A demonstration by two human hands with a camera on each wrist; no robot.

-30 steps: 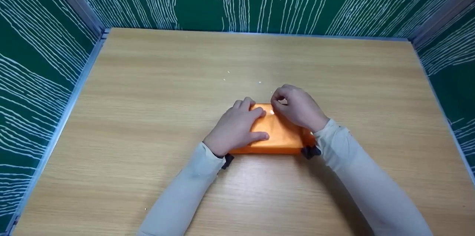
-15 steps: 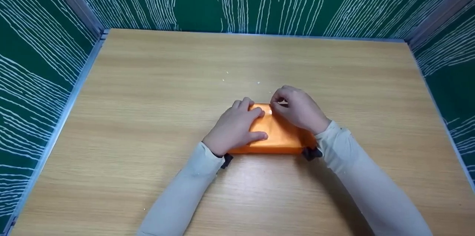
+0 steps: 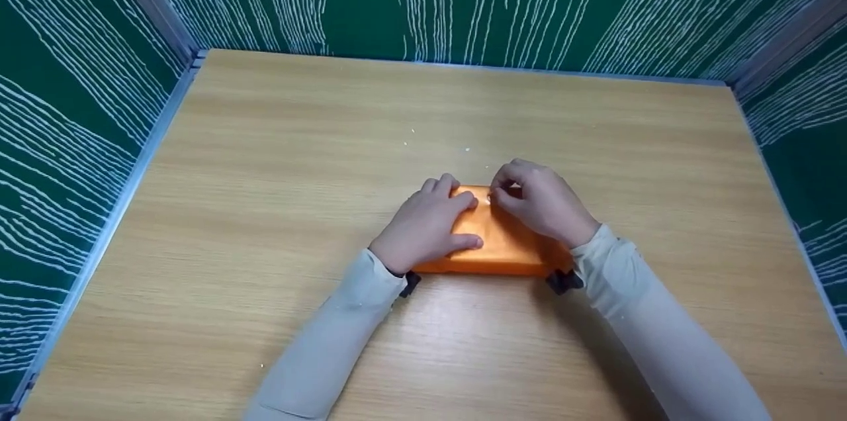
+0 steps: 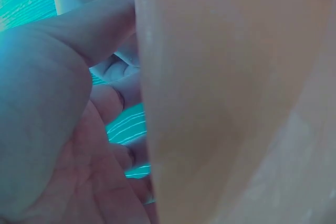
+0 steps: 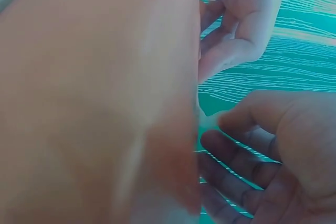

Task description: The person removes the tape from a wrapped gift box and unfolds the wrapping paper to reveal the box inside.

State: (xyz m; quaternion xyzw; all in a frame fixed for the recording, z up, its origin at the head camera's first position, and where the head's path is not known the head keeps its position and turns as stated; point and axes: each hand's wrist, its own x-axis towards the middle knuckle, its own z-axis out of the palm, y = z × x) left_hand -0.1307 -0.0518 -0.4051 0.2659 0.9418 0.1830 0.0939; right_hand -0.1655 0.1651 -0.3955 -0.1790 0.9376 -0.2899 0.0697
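A flat, shiny orange package point(image 3: 503, 245) lies on the wooden table. Spread over its left part, my left hand point(image 3: 423, 222) rests on it, thumb and forefinger stretched across the top and other fingers at the far left edge. My right hand point(image 3: 542, 199) is over the far right part, thumb and forefinger tips together near the far edge. Between them the right wrist view shows a small translucent strip point(image 5: 209, 120), like clear tape, rising from the orange surface point(image 5: 100, 77). The left wrist view is mostly filled by the package point(image 4: 231, 98).
Several tiny white bits point(image 3: 467, 149) are scattered on the wooden table point(image 3: 298, 143) beyond the package. Green panels with white wavy lines point(image 3: 360, 4) stand along the back and both sides. Small black pieces point(image 3: 564, 280) show under each wrist.
My right hand has shifted slightly toward me, its fingertips still together over the package. The left hand stays in place; the whole head view has drifted a little.
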